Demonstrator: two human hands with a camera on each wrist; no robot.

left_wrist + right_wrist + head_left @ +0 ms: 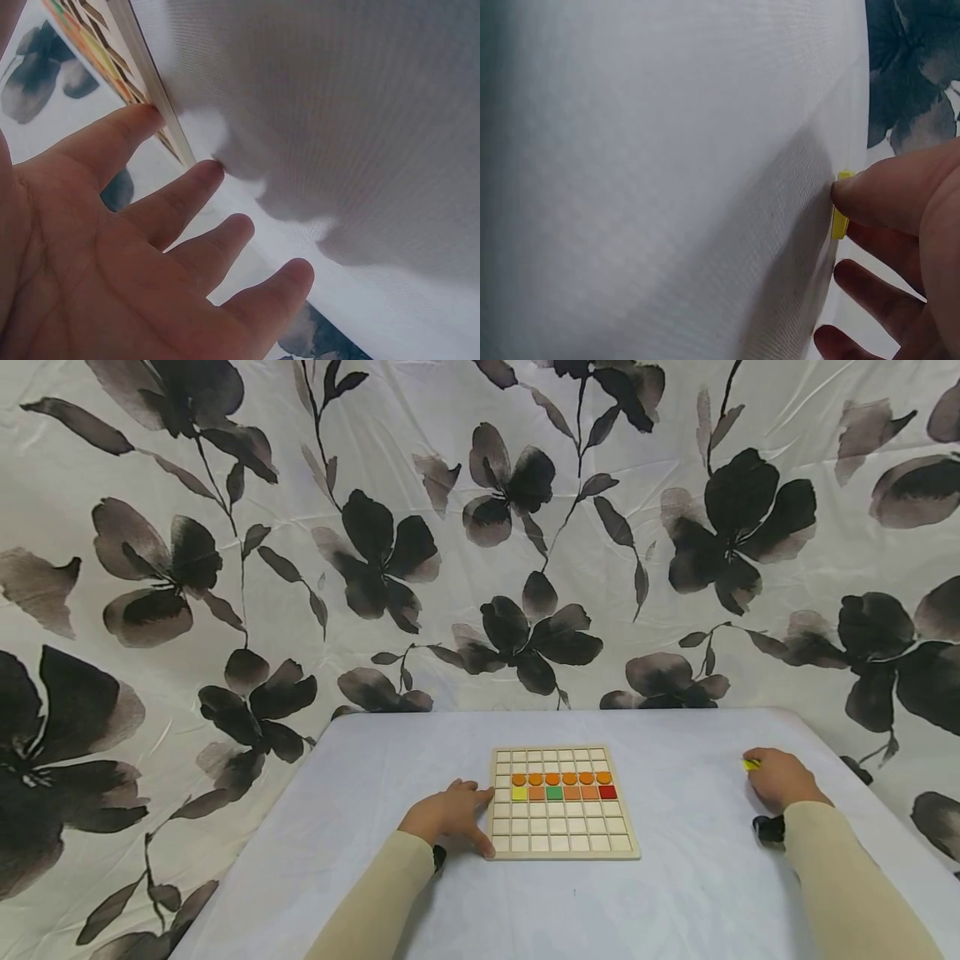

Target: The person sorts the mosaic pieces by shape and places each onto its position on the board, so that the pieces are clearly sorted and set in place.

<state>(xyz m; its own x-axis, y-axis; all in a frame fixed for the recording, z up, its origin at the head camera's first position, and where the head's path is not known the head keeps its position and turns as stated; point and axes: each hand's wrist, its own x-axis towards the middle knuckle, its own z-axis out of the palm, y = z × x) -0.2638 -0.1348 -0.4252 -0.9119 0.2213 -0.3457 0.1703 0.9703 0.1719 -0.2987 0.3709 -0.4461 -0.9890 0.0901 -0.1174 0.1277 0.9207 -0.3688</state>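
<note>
A pale square grid board (pixel 562 847) lies on the table. Along one row sit several small square tiles, from a yellow tile (pixel 519 793) past a green tile (pixel 554 793) to a red tile (pixel 607 792). Just above them runs a row of round orange discs (pixel 552 779). My left hand (pixel 447 814) is at the board's left side with fingers spread, one fingertip touching the edge in the left wrist view. Far to the right, my right hand (pixel 783 778) pinches a small yellow tile (pixel 841 217) between thumb and fingers, close over the table.
A white cloth covers the table (pixel 697 877). Behind it hangs a pale curtain (pixel 450 427) with dark flowers. The table's right edge runs near my right hand.
</note>
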